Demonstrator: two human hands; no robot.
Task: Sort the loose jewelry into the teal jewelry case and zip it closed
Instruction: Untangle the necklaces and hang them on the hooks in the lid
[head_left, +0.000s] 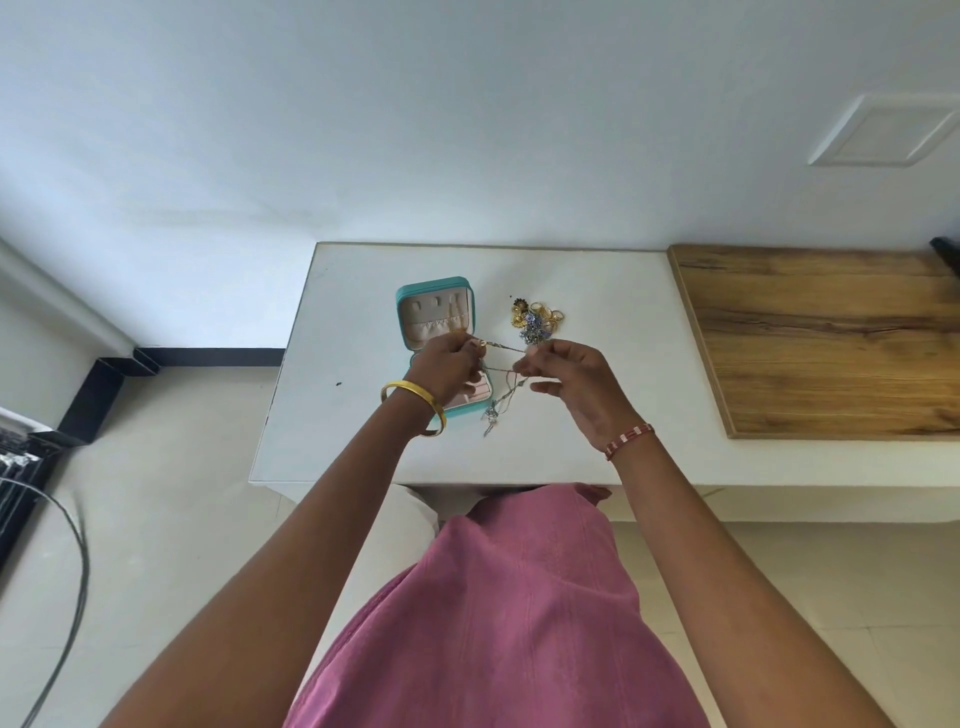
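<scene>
The teal jewelry case (415, 291) lies open on the white table (332, 426), its beige lid lining up and a pink tray partly hidden under my left hand. A thin chain necklace (504, 349) is stretched between both hands above the case. My left hand (448, 364) pinches one end, my right hand (571, 379) pinches the other. Loops of the chain hang down to the table (493, 415) beside the case. A pile of loose gold and blue jewelry (535, 317) sits to the right of the case lid.
A wooden board (831, 338) covers the table's right part. The white wall stands right behind the table. A black frame and cable (62, 519) lie on the floor at left. My pink clothing (498, 623) fills the lower middle.
</scene>
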